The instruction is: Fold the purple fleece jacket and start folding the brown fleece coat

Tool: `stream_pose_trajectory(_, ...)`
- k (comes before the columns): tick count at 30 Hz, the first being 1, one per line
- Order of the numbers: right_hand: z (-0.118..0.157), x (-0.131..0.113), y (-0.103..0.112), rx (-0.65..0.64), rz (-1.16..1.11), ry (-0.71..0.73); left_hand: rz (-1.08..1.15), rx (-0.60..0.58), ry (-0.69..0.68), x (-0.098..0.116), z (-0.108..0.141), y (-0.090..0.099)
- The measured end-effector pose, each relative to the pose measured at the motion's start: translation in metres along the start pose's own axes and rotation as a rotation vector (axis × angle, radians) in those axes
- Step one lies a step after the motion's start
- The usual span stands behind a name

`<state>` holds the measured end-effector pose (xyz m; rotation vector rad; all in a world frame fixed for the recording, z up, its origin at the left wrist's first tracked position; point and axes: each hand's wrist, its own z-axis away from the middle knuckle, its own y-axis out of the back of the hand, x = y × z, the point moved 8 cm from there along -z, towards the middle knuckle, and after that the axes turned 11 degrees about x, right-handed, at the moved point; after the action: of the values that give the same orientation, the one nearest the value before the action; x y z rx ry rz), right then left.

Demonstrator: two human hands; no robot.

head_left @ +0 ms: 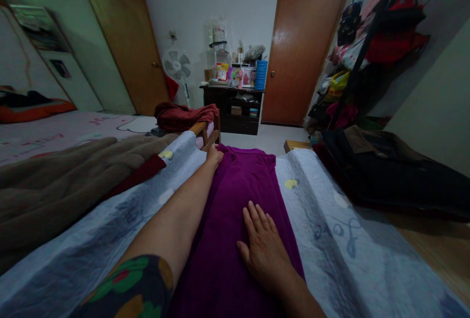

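Observation:
A purple garment (pixel 235 195) lies lengthwise on the pale blue patterned bedding (pixel 323 220), its far end near the bed's edge. My left hand (pixel 214 155) is stretched forward to the garment's far left corner, with the fingers closed at the cloth's edge; the fingertips are partly hidden. Flat on the middle of the garment, toward its right side, rests my right hand (pixel 262 247), palm down with its fingers spread.
Left of the garment lies a brown blanket (pixel 73 176); a dark red cloth (pixel 183 116) hangs over a wooden bed frame. Dark folded clothes (pixel 396 171) are stacked on the right. Beyond stand a fan (pixel 178 65) and a dark cabinet (pixel 231 124).

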<state>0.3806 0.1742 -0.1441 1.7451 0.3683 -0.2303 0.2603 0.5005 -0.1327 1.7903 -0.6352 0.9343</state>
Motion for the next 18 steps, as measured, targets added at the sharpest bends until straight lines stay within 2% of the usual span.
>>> stream_pose_trajectory(4, 0.000, 0.000, 0.000, 0.006, 0.001, -0.003, -0.120, -0.086, -0.112, 0.002, 0.006, -0.001)
stream_pose_trajectory(8, 0.000, 0.000, 0.001, -0.002, 0.003, -0.006, -0.278, -0.079, -0.104, -0.002, 0.018, 0.009)
stream_pose_trajectory(9, 0.000, 0.000, 0.001, -0.001, 0.004, -0.004, -0.308, -0.050, -0.110, 0.001, 0.022, 0.015)
stream_pose_trajectory(11, 0.000, -0.002, 0.002, 0.003, 0.008, 0.003, -0.365, -0.046, -0.245, 0.019, 0.036, 0.021)
stream_pose_trajectory(13, 0.000, -0.003, 0.002, 0.004, 0.014, 0.008, -0.403, -0.160, -0.486, 0.040, 0.061, 0.015)
stream_pose_trajectory(15, 0.000, -0.003, 0.003, 0.002, 0.024, 0.007, -0.407, -0.336, -0.665, 0.048, 0.093, 0.005)
stream_pose_trajectory(18, 0.000, -0.004, 0.004, 0.001, 0.036, 0.009, -0.455, -0.578, -0.699, 0.032, 0.128, -0.012)
